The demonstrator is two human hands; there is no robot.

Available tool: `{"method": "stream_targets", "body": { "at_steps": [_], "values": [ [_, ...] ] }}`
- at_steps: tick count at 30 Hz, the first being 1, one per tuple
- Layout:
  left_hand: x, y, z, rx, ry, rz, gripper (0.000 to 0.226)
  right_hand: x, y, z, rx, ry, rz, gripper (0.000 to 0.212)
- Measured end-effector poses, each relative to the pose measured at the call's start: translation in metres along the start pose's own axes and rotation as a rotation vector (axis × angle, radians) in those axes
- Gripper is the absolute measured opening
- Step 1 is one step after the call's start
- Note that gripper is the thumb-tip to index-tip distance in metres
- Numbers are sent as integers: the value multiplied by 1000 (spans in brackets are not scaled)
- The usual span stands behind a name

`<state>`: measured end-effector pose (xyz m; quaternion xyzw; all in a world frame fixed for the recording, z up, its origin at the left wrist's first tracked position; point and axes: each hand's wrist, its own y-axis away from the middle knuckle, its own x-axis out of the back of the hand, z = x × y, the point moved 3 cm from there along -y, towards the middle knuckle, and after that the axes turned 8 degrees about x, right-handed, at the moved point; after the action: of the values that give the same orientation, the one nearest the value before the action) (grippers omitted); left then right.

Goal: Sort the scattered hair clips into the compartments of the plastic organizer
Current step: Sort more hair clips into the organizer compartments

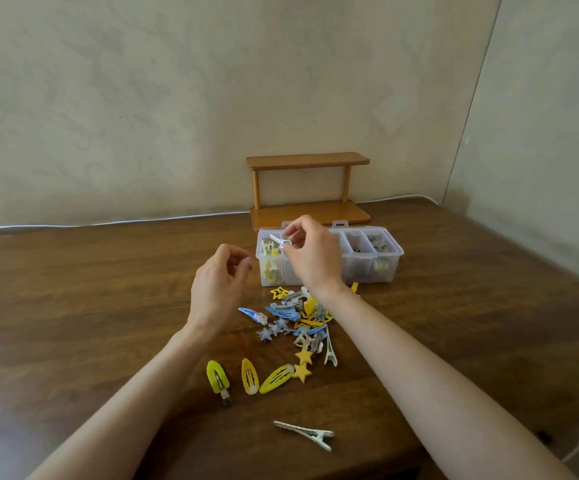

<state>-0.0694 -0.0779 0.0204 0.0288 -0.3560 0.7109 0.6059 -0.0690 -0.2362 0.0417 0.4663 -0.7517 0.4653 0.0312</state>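
Right hand (310, 256) pinching small silver clip (277, 241) over left end of clear plastic organizer (386, 270). Left hand (218, 285) hovering beside organizer, fingers (246, 266) loosely curled, holding nothing. Scattered hair clips (298, 320) lying on wooden table (90, 289) just before organizer.

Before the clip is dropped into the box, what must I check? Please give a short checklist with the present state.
1. Grip of right hand on silver clip: ok, pinched by fingertips.
2. Silver clip above organizer, near its left end: ok.
3. Exact compartment under it: cannot tell.
4. Compartments uncovered: ok.
5. Left hand empty, beside the organizer: ok.
6. Scattered clips all sorted: not ok, many lie on the table.
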Motion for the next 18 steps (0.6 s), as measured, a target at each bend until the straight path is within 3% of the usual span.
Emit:
{"method": "stream_targets", "body": {
  "at_steps": [5,10,18],
  "values": [
    [3,-1,3,11,62,1,8,-16,-13,5,-1,156,-107,19],
    [1,1,4,-5,86,-38,9,1,-3,14,14,60,-74,8],
    [-8,10,13,-50,102,-148,8,52,28,25,18,-10,-89,9]
  ]
}}
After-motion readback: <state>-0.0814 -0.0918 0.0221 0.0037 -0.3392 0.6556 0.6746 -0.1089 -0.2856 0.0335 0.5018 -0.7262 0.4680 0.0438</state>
